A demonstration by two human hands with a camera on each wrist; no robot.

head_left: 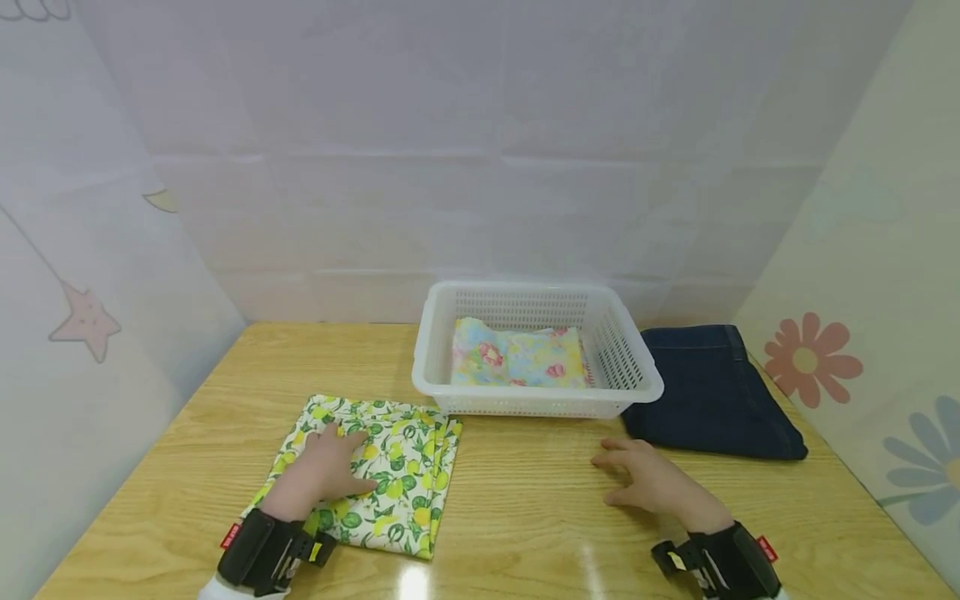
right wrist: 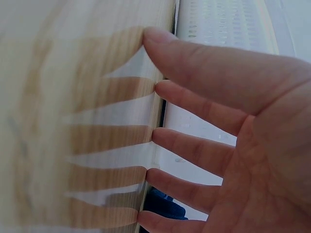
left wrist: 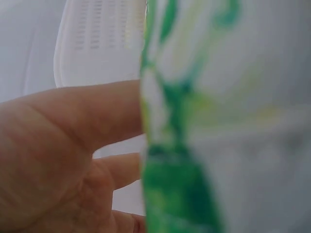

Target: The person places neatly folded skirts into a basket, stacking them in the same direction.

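A folded cloth with a lemon and green leaf print (head_left: 390,471) lies on the wooden table (head_left: 525,517) at the front left. My left hand (head_left: 330,467) rests flat on top of it with fingers spread; the left wrist view shows the fingers (left wrist: 87,116) against the blurred cloth (left wrist: 204,145). My right hand (head_left: 648,479) hovers open just above the bare tabletop, right of the cloth, holding nothing. Its straight spread fingers (right wrist: 204,102) show in the right wrist view next to the table (right wrist: 73,97).
A white slotted plastic basket (head_left: 630,367) stands behind the hands and holds a folded floral cloth (head_left: 517,358). Folded dark denim (head_left: 712,396) lies to the basket's right. Pale curtain walls close in the table on three sides.
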